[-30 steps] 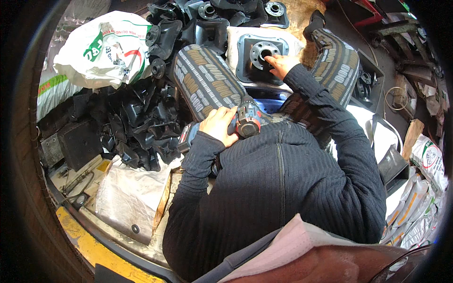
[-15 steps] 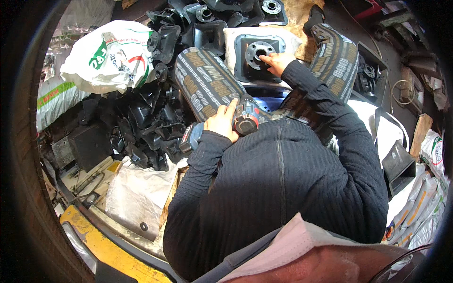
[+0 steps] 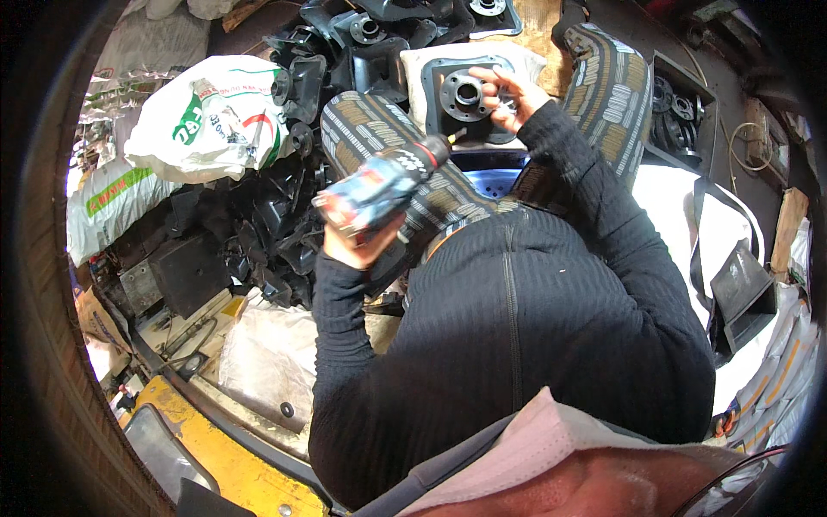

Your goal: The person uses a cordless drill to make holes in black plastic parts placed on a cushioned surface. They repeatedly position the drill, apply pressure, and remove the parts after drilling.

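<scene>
My left hand (image 3: 366, 247) is closed round the grip of a blue and black cordless drill (image 3: 383, 188), blurred by motion. The drill's bit points to the upper right, toward a black square-based part (image 3: 481, 135) lying between my knees. On that part sits a round metal flange (image 3: 454, 104) with a ring of holes. At the flange's right edge is my right hand (image 3: 519, 96), fingers curled, with something small and shiny by the palm that I cannot make out. A white cushion-like bag (image 3: 415, 67) lies under the black part.
Black moulded parts (image 3: 258, 224) are heaped at the left, with more at the back. A white printed sack (image 3: 207, 129) rests above the left heap. To the right, a dark bin (image 3: 689, 95) holds metal flanges. A yellow metal edge (image 3: 233, 465) runs along the lower left.
My left hand has swung the drill up off my lap, its bit now toward the part. My right hand has lifted from the flange's centre to its right edge, fingers curling.
</scene>
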`<move>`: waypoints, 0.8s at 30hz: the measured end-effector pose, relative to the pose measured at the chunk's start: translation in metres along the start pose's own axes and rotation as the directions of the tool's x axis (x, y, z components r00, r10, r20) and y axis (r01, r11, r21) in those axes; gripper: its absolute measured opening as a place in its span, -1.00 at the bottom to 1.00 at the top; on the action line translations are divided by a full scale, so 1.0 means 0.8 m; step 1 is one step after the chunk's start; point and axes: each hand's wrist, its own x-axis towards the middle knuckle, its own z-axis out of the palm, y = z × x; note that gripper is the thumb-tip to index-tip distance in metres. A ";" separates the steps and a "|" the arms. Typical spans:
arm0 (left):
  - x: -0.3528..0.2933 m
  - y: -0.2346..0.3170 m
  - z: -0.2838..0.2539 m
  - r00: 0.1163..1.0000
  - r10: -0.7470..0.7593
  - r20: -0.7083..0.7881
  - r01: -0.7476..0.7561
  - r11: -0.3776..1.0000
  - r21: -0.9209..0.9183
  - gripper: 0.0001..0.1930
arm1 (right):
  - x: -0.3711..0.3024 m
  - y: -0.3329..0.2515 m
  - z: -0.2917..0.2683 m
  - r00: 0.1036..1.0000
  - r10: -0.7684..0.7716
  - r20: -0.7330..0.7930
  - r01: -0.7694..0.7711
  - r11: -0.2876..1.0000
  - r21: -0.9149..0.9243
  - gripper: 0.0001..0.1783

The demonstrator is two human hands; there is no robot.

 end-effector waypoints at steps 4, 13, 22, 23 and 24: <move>0.036 0.050 -0.023 0.974 -0.210 -0.082 0.155 0.889 -0.430 -0.69 | -0.013 0.043 0.021 0.981 0.004 0.195 -0.082 0.914 0.397 -0.45; 0.075 0.048 -0.025 0.950 -0.289 0.120 0.296 0.954 -0.049 -0.66 | -0.021 0.036 0.042 0.988 0.089 0.126 -0.081 0.995 -0.062 -0.36; 0.084 0.048 -0.033 0.978 -0.155 0.139 0.138 0.982 0.128 -0.62 | -0.019 0.036 0.036 0.994 0.053 0.096 -0.037 0.985 -0.170 -0.46; 0.082 0.046 -0.034 0.968 -0.214 0.133 0.201 0.974 0.104 -0.61 | -0.022 0.037 0.035 0.996 0.026 0.088 -0.004 0.971 -0.238 -0.47; 0.079 0.048 -0.039 0.942 -0.296 0.157 0.297 0.955 0.019 -0.61 | -0.024 0.035 0.038 0.996 0.076 0.041 -0.065 0.973 -0.220 -0.50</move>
